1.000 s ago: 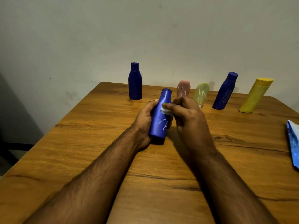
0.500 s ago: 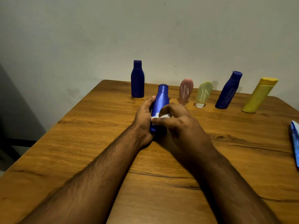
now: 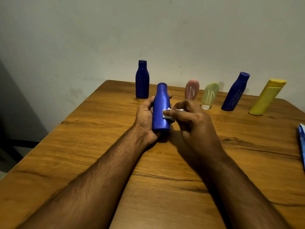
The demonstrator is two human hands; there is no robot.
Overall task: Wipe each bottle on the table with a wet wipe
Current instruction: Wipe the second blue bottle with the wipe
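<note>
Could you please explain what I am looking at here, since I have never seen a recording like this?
There is no machine: a person wears a camera on the head, looking forward and down at their own bare arms. The left hand has a grip on a blue bottle, lifted over a wooden table. The right hand presses a white wipe against its side. Along the back stand a dark blue bottle, a pink tube, a green tube, another blue bottle and a yellow bottle; several carry white scribbles. A blue packet lies at the right edge.
</note>
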